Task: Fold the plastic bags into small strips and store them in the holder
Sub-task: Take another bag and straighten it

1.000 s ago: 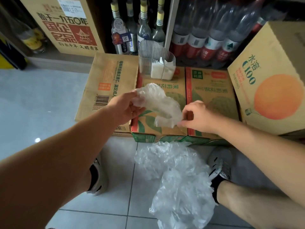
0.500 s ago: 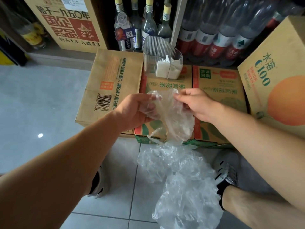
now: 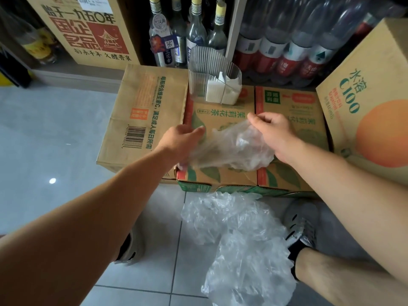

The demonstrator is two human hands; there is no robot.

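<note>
A crumpled clear plastic bag [image 3: 231, 149] lies spread on top of the green-printed cardboard box [image 3: 223, 111]. My left hand [image 3: 180, 140] grips the bag's left side, its fingers partly hidden behind the film. My right hand [image 3: 272, 131] pinches the bag's upper right edge with curled fingers. Behind them, on the same box, stands the clear ribbed holder [image 3: 209, 69] with a few folded white strips [image 3: 223, 91] inside. A loose pile of more clear bags [image 3: 240, 239] lies on the tiled floor between my feet.
A brown carton [image 3: 143, 111] lies left of the box, and a tilted orange-print carton [image 3: 364, 102] stands to the right. Glass bottles [image 3: 194, 34] and packed water bottles [image 3: 287, 40] line the shelf behind. My shoes [image 3: 300, 224] flank the pile.
The bag, held up in the air before, has come down and spread flatter on the box top. Both hands moved apart, the right one to the upper right edge.
</note>
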